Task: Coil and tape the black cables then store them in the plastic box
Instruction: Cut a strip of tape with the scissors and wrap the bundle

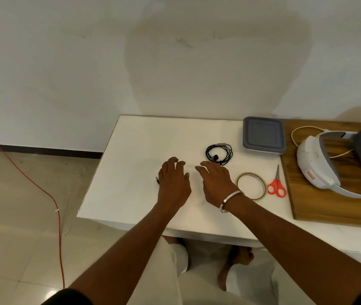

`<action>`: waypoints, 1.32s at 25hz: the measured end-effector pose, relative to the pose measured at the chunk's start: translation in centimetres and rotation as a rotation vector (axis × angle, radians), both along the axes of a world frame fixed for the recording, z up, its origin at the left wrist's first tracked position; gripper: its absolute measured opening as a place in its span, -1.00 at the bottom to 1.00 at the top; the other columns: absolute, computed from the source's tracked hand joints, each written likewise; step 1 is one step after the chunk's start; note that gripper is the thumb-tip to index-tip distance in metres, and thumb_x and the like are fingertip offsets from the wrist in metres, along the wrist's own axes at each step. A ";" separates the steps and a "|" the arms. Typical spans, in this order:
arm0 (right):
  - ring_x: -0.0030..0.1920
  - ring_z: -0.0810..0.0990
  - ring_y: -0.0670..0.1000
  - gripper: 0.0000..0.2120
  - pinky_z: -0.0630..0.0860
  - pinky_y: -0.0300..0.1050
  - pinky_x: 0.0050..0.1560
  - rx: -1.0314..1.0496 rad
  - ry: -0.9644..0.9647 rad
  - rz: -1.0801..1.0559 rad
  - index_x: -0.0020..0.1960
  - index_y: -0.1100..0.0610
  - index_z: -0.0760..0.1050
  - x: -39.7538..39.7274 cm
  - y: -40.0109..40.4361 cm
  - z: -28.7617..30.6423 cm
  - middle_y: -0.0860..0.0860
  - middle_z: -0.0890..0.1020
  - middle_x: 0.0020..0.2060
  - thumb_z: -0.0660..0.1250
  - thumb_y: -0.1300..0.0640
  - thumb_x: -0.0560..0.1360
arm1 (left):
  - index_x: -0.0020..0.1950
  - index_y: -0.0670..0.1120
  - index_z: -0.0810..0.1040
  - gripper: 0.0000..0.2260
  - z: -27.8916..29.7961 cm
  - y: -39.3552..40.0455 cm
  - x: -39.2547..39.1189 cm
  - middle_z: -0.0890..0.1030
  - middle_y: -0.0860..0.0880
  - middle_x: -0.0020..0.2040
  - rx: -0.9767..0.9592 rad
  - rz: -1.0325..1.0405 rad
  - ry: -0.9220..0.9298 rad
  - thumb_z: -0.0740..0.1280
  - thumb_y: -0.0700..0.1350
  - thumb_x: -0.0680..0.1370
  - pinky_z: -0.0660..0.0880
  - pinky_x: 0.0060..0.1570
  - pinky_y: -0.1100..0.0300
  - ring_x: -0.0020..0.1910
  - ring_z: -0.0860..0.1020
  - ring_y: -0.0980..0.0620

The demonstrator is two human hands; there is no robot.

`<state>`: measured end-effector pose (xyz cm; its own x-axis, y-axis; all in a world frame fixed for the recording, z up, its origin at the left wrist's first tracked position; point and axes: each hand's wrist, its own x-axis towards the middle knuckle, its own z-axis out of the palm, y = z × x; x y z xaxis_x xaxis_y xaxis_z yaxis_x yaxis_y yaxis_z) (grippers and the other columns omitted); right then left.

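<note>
Hovering both hands low over the white bench [131, 150], I have nothing gripped: the left hand [173, 181] and the right hand [215, 183] are spread palm-down, fingers loose and apart, so each grip stands open and empty. A silver bangle [230, 200] sits on my right wrist.

The loosely looped thin black earphone cable [219, 154] lies just beyond my right fingertips, apart from them, already lying in a rough ring but with no tape on it that I can make out. A small dark end, perhaps a marker or a plug, pokes out beside my left hand [157, 180]; too much is hidden for me to say which.

The supplies are ranged along my right side, I judge so that the right hand can reach them in working order: the flat roll of clear tape [240, 176] beside my right wrist, the orange-handled scissors [276, 183] just past it, and the square clear plastic box with a grey lid [263, 134] further back, lid on. A white headset [316, 164] rests on the brown wooden board [329, 205], clear of the work.

I judge the job barely begun: tightening the coil comes first.
</note>
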<state>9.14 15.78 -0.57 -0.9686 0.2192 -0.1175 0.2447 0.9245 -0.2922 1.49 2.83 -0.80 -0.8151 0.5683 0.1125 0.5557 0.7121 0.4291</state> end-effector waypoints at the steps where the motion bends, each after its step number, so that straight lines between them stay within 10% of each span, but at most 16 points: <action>1: 0.49 0.11 0.12 -0.42 0.07 0.07 0.46 0.005 -0.007 -0.028 0.47 0.10 0.14 0.6 0.8 0.2 0.08 0.17 0.48 0.21 0.27 0.49 | 0.34 -0.17 0.44 -0.67 0.1 0.7 0.6 0.39 -0.15 0.36 -0.001 -0.020 0.005 0.24 -0.14 0.59 0.28 0.32 0.01 0.37 0.33 -0.15; 15: 0.23 0.39 0.04 -0.64 0.24 0.03 0.21 0.007 -0.094 -0.223 0.21 -0.01 0.40 10.7 8.0 -0.3 -0.03 0.46 0.19 0.24 -0.15 0.49 | 0.26 -0.14 0.48 -0.72 -1.9 7.4 7.8 0.50 -0.11 0.16 0.082 -0.131 -0.476 0.34 -0.20 0.55 0.37 0.08 0.33 -0.01 0.45 0.08; 33: 0.08 0.44 0.05 -0.81 0.36 -0.06 0.12 -0.254 0.121 -0.190 0.11 0.14 0.47 11.3 7.6 -0.3 0.06 0.55 0.07 0.24 0.09 0.55 | 0.15 -0.09 0.56 -0.83 -1.0 8.4 7.7 0.65 -0.06 0.01 0.362 0.048 -0.712 0.32 -0.14 0.57 0.53 -0.09 0.36 -0.09 0.63 0.03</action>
<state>20.43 23.42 -0.90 -0.9235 0.3754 -0.0787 0.3552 0.7595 -0.5450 9.16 11.27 -1.76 -0.7830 0.5588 -0.2733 0.0338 0.4769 0.8783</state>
